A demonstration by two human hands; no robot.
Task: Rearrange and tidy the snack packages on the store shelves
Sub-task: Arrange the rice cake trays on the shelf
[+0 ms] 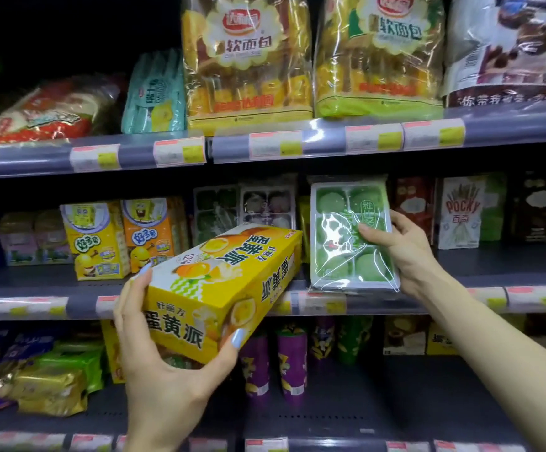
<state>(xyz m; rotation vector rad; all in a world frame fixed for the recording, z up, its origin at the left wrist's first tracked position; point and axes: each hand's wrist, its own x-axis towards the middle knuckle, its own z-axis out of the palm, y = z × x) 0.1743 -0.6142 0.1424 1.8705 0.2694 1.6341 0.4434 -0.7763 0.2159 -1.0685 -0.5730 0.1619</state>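
Price labels (179, 152) line the grey shelf rails (323, 141).

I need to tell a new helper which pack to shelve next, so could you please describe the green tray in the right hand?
Look at the middle shelf, near its front edge just right of centre. The right hand holds the green tray upright there, beside the yellow box in the left hand. It is the only clear-wrapped pack at the front showing round green cakes in compartments.

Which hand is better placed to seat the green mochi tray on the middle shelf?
Right. The right hand already grips the green mochi tray upright at the shelf edge; the left hand holds the yellow box.
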